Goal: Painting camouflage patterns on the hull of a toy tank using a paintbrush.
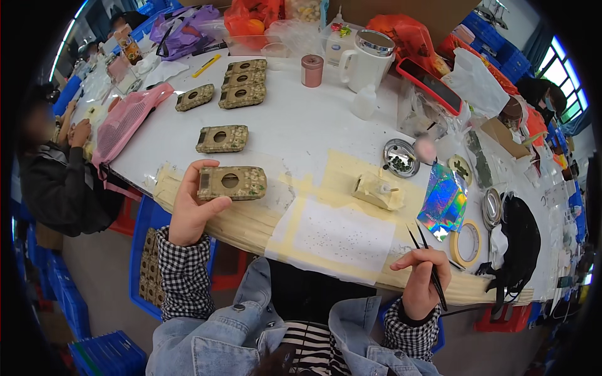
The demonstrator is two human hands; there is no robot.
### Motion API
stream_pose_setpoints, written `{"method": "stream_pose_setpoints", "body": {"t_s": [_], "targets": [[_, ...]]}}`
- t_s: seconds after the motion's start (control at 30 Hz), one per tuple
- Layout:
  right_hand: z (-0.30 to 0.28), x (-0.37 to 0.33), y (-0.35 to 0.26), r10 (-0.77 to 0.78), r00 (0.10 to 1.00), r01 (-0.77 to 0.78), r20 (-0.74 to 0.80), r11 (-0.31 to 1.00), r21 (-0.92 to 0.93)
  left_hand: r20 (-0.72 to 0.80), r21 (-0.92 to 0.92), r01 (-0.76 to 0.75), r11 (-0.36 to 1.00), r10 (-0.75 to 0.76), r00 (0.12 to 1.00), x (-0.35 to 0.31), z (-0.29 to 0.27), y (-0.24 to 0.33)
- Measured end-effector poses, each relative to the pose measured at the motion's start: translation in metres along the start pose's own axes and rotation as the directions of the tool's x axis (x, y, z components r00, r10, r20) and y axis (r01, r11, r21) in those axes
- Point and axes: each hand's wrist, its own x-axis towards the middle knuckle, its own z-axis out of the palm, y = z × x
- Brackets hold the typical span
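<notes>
My left hand (192, 208) grips a camouflage-painted toy tank hull (251, 182) by its left end, thumb at the near edge and fingers on the far side. The hull has a round hole in its top. In my right hand (424, 279) is a pair of black tweezers (419, 235), its tips apart with nothing visible between them. Between my hands a white sheet (326, 233) with tiny dark specks lies at the table's near edge. Beyond it sits a small tape-covered block (375, 191). A round metal dish (411, 172) holds small dark green pieces.
More tank hulls (223, 138) stand beyond my left hand. To the right are a holographic pouch (443, 202), a tape roll (476, 245) and a black bag (519, 241). A white mug (370, 69) stands farther back. A blue crate (141, 250) with hulls is below left. Another person (59, 182) sits left.
</notes>
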Motion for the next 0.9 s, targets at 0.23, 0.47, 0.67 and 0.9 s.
{"method": "stream_pose_setpoints", "body": {"t_s": [0.23,0.47,0.67,0.9], "targets": [[0.005,0.007,0.002,-0.020,0.998,0.024,0.055,0.997,-0.067,0.065,0.439,-0.012,0.898,-0.018,0.998,0.028,-0.049,0.007],[-0.003,0.004,-0.003,-0.021,1.000,0.021,0.013,0.997,-0.068,0.134,0.761,-0.220,0.610,0.184,0.974,0.044,-0.065,0.008],[-0.006,0.001,-0.010,-0.033,0.999,0.032,-0.021,0.998,-0.062,0.032,0.901,-0.216,0.377,0.437,0.899,0.119,-0.134,0.016],[-0.013,-0.009,-0.010,-0.032,0.998,0.026,-0.053,0.994,-0.108,0.139,0.973,-0.153,0.175,0.088,0.986,0.183,-0.161,0.015]]}}
